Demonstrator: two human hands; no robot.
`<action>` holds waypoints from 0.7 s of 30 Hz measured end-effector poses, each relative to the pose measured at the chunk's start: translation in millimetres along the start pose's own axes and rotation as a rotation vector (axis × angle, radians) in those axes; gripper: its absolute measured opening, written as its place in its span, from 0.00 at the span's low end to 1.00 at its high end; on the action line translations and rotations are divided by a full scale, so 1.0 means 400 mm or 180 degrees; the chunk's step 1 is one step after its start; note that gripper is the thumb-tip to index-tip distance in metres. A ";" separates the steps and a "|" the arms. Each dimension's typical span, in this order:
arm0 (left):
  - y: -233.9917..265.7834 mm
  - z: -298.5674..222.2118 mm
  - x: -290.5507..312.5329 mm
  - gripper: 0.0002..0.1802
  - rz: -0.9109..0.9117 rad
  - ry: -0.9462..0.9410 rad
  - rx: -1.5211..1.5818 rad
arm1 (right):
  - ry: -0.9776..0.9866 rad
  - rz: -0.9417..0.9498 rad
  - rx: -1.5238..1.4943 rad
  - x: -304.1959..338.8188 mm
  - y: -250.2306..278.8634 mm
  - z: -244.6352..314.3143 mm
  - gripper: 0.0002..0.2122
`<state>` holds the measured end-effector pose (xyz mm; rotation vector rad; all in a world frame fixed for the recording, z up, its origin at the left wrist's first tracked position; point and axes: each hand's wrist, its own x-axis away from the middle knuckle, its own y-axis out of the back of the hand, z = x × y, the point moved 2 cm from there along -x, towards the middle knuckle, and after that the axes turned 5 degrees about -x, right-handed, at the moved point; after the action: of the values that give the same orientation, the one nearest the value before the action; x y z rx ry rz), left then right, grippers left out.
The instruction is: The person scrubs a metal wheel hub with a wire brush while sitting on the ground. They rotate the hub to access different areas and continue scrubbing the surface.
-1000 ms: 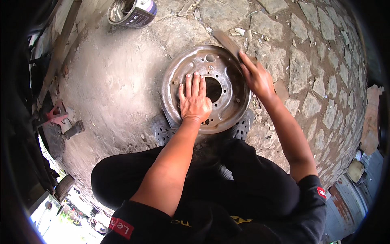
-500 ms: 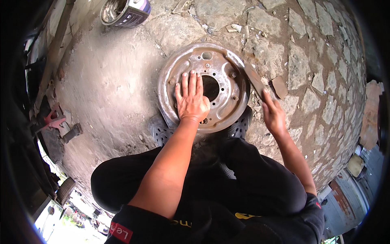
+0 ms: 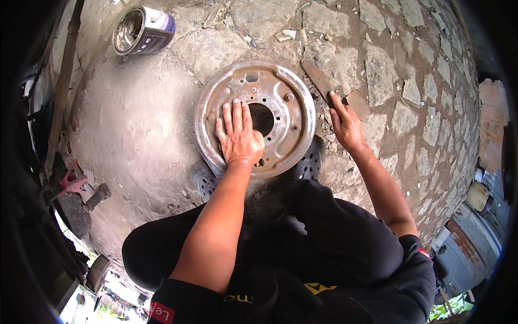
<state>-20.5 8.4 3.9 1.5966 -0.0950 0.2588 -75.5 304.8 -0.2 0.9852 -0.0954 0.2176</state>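
Note:
A round, rusty metal drum-brake backing plate [image 3: 216, 92], with a large centre hole and several small holes, lies in front of my feet. My left hand [image 3: 237, 140] rests flat on its left half, fingers extended and reaching beside the centre hole. Off the plate's right side, my right hand [image 3: 348, 129] is closed round the near end of a long flat brown tool [image 3: 317, 77]. That tool slants away and to the left, its far end beside the plate's upper right rim. Its underside is hidden, so its exact kind does not show.
An open paint can [image 3: 145, 32] lies tilted at the far left. A brown flat fragment [image 3: 358, 105] lies right of my right hand. A red metal piece [image 3: 73, 181] is at the left edge. Uneven stone paving [image 3: 380, 75] spreads right. My shoes [image 3: 310, 162] flank the plate.
My right hand has moved the flat brown tool farther away from me along the plate's right side. My left hand stays on the plate. The whole view has shifted slightly.

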 end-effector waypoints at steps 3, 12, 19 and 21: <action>-0.010 -0.004 0.000 0.43 -0.0096 -0.0034 -0.0007 | -0.0383 -0.0195 0.0360 -0.070 -0.011 -0.001 0.27; -0.009 0.004 -0.001 0.43 -0.0084 -0.0028 0.0045 | -0.0660 0.0267 0.1386 -0.046 0.039 -0.222 0.21; -0.006 0.008 -0.004 0.44 -0.0100 -0.0040 0.0230 | -0.0443 0.0313 0.1198 -0.050 0.048 -0.265 0.15; -0.008 0.012 -0.001 0.44 -0.0117 -0.0030 0.0222 | -0.0932 0.0095 0.0843 -0.066 0.057 -0.241 0.15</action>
<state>-19.6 3.8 0.7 1.6674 -0.0645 0.2282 -108.2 393.6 -39.3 1.2761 -0.3562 0.1132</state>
